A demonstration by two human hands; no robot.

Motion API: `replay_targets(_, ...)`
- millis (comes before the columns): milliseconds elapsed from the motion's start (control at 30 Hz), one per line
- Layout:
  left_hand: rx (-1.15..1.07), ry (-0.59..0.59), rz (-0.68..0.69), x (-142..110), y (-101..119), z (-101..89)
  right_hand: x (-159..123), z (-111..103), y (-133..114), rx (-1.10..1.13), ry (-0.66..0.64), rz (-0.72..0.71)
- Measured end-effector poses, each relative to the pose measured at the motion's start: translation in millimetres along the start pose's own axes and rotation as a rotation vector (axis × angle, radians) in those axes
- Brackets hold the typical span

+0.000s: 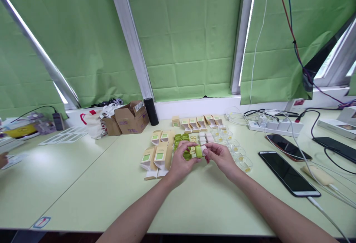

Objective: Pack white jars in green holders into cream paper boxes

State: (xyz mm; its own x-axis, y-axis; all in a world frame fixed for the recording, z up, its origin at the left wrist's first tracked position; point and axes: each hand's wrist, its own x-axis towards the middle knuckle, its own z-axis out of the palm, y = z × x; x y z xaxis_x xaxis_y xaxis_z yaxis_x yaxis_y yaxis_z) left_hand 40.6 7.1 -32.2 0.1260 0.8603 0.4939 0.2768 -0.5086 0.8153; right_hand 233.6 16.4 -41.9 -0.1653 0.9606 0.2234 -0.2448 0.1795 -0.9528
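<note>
Both my hands meet over the pale green table (83, 183) at its middle. My left hand (180, 163) is closed round a small green jar (198, 151), held on its side. My right hand (219, 157) pinches the jar's white end with fingertips. Just beyond lie several green lids (180, 137), white inserts (205, 136) and clear cups (236, 149). Left of my hands stand small tan cartons with green labels (158, 154), and another row of open cartons (198, 122) sits farther back.
Brown cardboard boxes (130, 117) and a black cylinder (151, 111) stand at the back left. At the right lie a power strip with chargers (275, 125), cables and two phones (289, 173). Another person's hand (2, 159) shows at the far left edge.
</note>
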Motion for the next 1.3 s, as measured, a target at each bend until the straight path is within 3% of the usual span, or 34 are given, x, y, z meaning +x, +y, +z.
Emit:
replay_targets(400, 0.061, 0.03, 0.053, -4, -2, 3.9, -3, 1, 3, -0.094, -0.003, -0.098)
replay_targets(633, 0.397, 0.081, 0.322, -7, -4, 6.0, -2, 3, 3, -0.047, 0.053, -0.106)
replay_targets(767, 0.5, 0.116, 0.394, -11, -3, 8.5, -2, 4, 5, -0.006, 0.071, -0.105)
replay_targets(1067, 0.346, -0.032, 0.263, -18, 4, 14.1, -4, 10, 12, 0.067, 0.029, -0.081)
replay_targets(1200, 0.264, -0.04, 0.233, -18, 4, 13.1, -7, 10, 11, 0.049, -0.053, -0.093)
replay_targets(1300, 0.118, -0.019, 0.128, -16, 3, 12.6, -9, 7, 8, -0.078, -0.084, -0.16)
